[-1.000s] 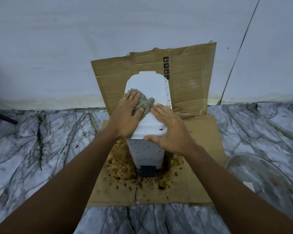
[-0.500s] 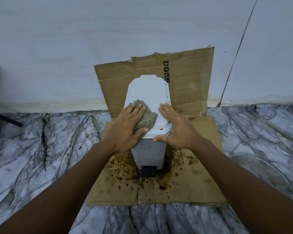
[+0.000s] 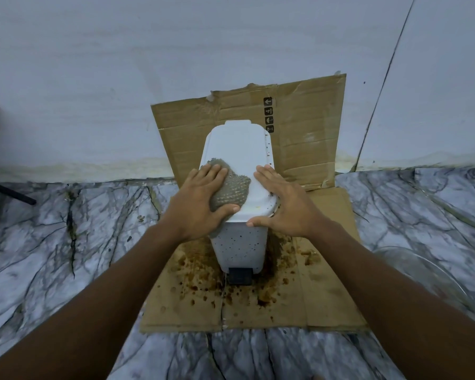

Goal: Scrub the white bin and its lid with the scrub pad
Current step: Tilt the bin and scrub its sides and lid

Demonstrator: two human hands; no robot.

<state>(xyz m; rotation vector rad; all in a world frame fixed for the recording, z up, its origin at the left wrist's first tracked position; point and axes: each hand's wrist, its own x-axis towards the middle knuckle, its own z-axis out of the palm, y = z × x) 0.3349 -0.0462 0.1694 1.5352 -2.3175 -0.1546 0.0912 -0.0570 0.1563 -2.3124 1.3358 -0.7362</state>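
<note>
Left hand (image 3: 200,204) lies flat on the scrub pad (image 3: 232,187), fingers straight and together, thumb stretched along the pad's near edge; it presses the pad down and does not clench it. The grey, knobbly pad sits on the near left part of the lid (image 3: 239,149), and part of it shows to the right of the fingers. Right hand (image 3: 283,207) is spread and relaxed, grasping nothing: its fingers rest flat along the lid's right edge and its thumb reaches across the bin's near front corner. The lid is closed on the white bin (image 3: 236,248), which stands upright. The lid's top looks mostly clean, with dark specks along its right rim and a faint yellow mark near the front. The bin's front wall, below the hands, is dotted with dark specks. A dark foot pedal (image 3: 240,275) sits at the bin's base on the near side. Under the bin lies a sheet of cardboard (image 3: 327,297); behind the bin it is folded up against the wall (image 3: 121,78) and carries printed handling symbols. Brown stains (image 3: 198,267) are spattered on the cardboard around the bin's base, left, right and in front. Grey-veined marble floor (image 3: 66,242) surrounds the cardboard. To the bin's right, off the cardboard, is a clear glass bowl (image 3: 422,272). Far to the bin's left a dark rod (image 3: 8,192) lies at the foot of the wall.
</note>
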